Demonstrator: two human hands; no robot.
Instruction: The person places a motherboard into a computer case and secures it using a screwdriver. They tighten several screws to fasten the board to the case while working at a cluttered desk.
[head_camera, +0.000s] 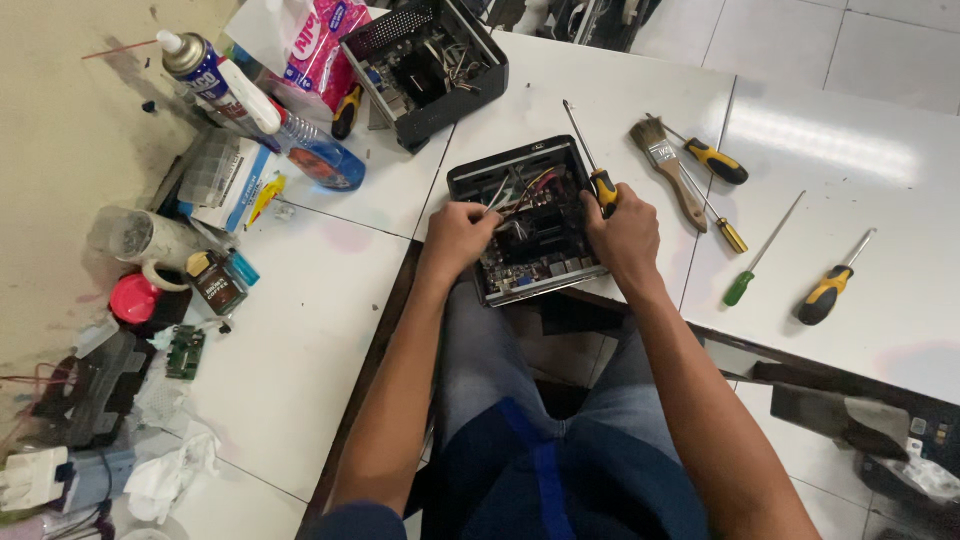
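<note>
A small black computer case (470, 176) lies open at the white table's front edge, its circuit board and red, white and black wires exposed. My left hand (455, 238) rests on the case's left side, its fingers pinching the wires inside. My right hand (625, 232) is at the case's right side, closed around a screwdriver (600, 186) with a yellow and black handle. The long shaft of the screwdriver points up and away from me over the case's right edge.
A second open black case (425, 62) stands further back. Right of my hands lie a paintbrush (668, 165) and several screwdrivers (826, 290). On the left are spray cans (215, 80), a tissue pack (320, 45), jars, a small green board (184, 352) and rags.
</note>
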